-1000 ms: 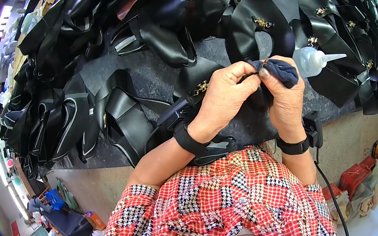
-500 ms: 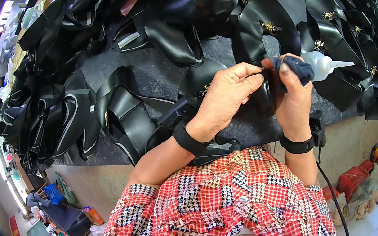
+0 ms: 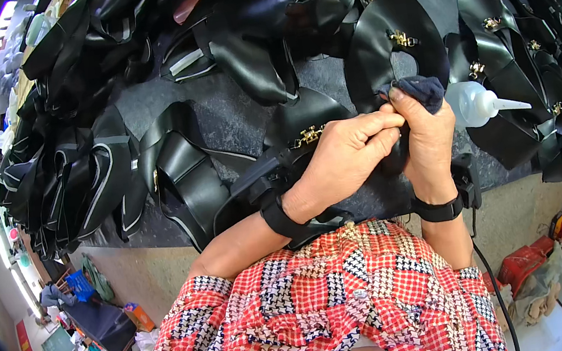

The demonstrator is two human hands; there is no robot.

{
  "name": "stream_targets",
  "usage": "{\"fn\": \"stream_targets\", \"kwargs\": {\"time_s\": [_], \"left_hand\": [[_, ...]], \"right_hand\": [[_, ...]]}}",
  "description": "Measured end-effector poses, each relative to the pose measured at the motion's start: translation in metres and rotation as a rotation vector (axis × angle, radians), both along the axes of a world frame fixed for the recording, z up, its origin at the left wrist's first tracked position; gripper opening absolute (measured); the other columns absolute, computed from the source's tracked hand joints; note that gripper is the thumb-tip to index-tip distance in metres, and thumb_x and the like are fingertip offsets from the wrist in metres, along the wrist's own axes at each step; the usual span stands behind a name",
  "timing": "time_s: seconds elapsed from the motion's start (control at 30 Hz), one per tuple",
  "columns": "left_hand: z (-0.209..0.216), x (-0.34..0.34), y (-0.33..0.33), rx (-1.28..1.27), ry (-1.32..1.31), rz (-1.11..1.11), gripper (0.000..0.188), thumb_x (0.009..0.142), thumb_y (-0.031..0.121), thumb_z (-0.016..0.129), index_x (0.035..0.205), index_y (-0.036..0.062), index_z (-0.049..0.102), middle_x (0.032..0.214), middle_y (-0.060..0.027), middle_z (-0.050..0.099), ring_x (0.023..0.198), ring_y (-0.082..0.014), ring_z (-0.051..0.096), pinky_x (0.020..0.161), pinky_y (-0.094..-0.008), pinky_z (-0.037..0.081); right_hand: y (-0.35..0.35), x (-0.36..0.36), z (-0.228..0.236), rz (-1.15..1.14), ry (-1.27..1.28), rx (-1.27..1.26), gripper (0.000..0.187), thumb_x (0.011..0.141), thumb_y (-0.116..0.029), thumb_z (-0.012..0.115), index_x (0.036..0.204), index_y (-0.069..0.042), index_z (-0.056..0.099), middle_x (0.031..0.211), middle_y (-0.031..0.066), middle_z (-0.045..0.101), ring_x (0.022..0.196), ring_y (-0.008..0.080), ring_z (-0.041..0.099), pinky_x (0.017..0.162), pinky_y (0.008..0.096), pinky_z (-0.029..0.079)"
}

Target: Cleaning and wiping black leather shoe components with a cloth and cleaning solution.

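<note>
My left hand [image 3: 349, 156] is closed in a pinch, its thumb and forefinger pressed together beside my right hand. What lies between those fingertips is too small to make out. My right hand [image 3: 427, 145] is closed on a dark, bunched cloth [image 3: 423, 91], its thumb on top. Both hands meet over the lower end of a curved black shoe-upper-like leather piece [image 3: 417, 22] with a gold buckle [image 3: 403, 39]. Right beside my right hand is a translucent squeeze bottle [image 3: 472, 104] with a pointed white nozzle; its base is hidden.
More black leather pieces [image 3: 184, 167] lie on the dark tabletop [image 3: 236, 103]. Piles of them [image 3: 76, 181] rise at the left, and others with gold buckles [image 3: 499, 54] lie at the right. A black cable [image 3: 495, 289] hangs beside my right arm. Red bags [image 3: 524, 268] stand below the table.
My right hand and the cloth have moved left and tilted in toward my left hand. My left hand has shifted slightly right and down, so the two hands now meet.
</note>
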State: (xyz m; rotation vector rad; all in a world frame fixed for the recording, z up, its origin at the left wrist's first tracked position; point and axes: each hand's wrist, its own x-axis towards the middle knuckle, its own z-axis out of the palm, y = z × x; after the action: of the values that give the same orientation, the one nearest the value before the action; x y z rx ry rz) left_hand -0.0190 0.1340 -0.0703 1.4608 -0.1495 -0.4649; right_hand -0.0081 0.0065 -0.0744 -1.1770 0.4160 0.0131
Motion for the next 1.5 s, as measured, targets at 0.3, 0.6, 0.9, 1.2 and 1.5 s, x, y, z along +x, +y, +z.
{"fn": "stream_targets", "kwargs": {"time_s": [0.3,0.6,0.9,1.2,1.5], "left_hand": [[0.003,0.011,0.000,-0.157,0.231,0.064,0.021,0.086,0.011,0.052,0.102,-0.0013,0.059,0.071,0.0055,0.052,0.066,-0.0017,0.044,0.059,-0.0194,0.039],[0.025,0.012,0.014,0.110,-0.211,-0.568,0.038,0.083,0.015,0.057,0.118,0.0037,0.048,0.113,-0.0120,0.053,0.087,-0.0227,0.059,0.074,-0.0288,0.048],[0.091,0.045,0.087,0.690,-0.865,0.377,0.029,0.073,-0.005,0.054,0.101,0.0021,0.059,0.100,-0.0095,0.060,0.087,-0.0162,0.057,0.074,-0.0255,0.045],[0.061,0.113,0.091,0.416,-0.591,-0.088,0.020,0.071,0.002,0.063,0.089,0.0010,0.054,0.091,-0.0037,0.056,0.086,-0.0127,0.051,0.076,-0.0246,0.041],[0.089,0.100,0.074,-0.190,-0.063,-0.096,0.011,0.074,0.007,0.066,0.083,0.0048,0.059,0.067,0.0057,0.052,0.054,-0.0003,0.041,0.046,-0.0159,0.030]], "right_hand": [[-0.009,-0.009,-0.002,0.009,-0.264,0.075,0.023,0.075,0.000,0.062,0.095,0.000,0.051,0.090,0.0106,0.061,0.084,0.0179,0.059,0.079,0.0270,0.046],[-0.009,-0.021,0.015,-0.202,-0.490,-0.645,0.030,0.071,0.008,0.063,0.098,0.002,0.051,0.088,0.0106,0.058,0.082,0.0179,0.058,0.076,0.0271,0.046],[-0.029,-0.046,0.047,0.202,-0.190,-0.251,0.026,0.069,0.006,0.062,0.090,0.002,0.048,0.075,0.0081,0.057,0.056,0.0090,0.053,0.052,0.0206,0.045],[-0.008,-0.010,0.058,0.196,-0.231,0.003,0.023,0.070,0.001,0.064,0.088,0.000,0.050,0.075,0.0082,0.056,0.053,0.0108,0.050,0.050,0.0213,0.042],[0.020,0.067,0.097,0.081,-0.736,-0.167,0.028,0.073,-0.006,0.067,0.097,0.004,0.055,0.102,0.0126,0.060,0.086,0.0136,0.055,0.078,0.0226,0.042]]}}
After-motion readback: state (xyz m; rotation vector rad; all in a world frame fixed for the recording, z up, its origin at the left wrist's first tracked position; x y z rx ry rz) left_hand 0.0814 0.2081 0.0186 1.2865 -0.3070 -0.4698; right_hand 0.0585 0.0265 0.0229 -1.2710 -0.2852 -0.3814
